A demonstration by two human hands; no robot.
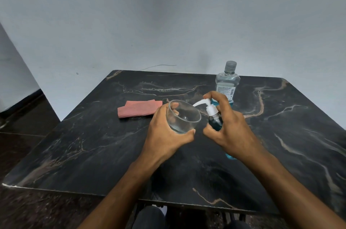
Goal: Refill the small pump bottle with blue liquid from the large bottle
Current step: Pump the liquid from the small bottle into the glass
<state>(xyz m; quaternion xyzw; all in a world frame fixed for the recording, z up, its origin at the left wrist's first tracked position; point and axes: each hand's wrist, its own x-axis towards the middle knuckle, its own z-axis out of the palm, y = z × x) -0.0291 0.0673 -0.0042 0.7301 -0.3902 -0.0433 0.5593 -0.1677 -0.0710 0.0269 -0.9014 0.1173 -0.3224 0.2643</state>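
Note:
My right hand [231, 125] grips the small pump bottle [215, 122], tilted above the table. It holds blue liquid and carries a white pump head [209, 107], on top of which my index finger rests. The spout points left over a clear glass bowl [182, 119], which my left hand [166, 133] holds tilted toward it. The bowl looks empty. Behind my right hand stands the large clear bottle [226, 84], upright with a grey cap on and only a low level of blue liquid at its base.
A folded pink cloth [139, 108] lies on the black marble table [93, 144], left of the bowl. A pale wall rises behind the table's far edge. Dark floor shows to the left.

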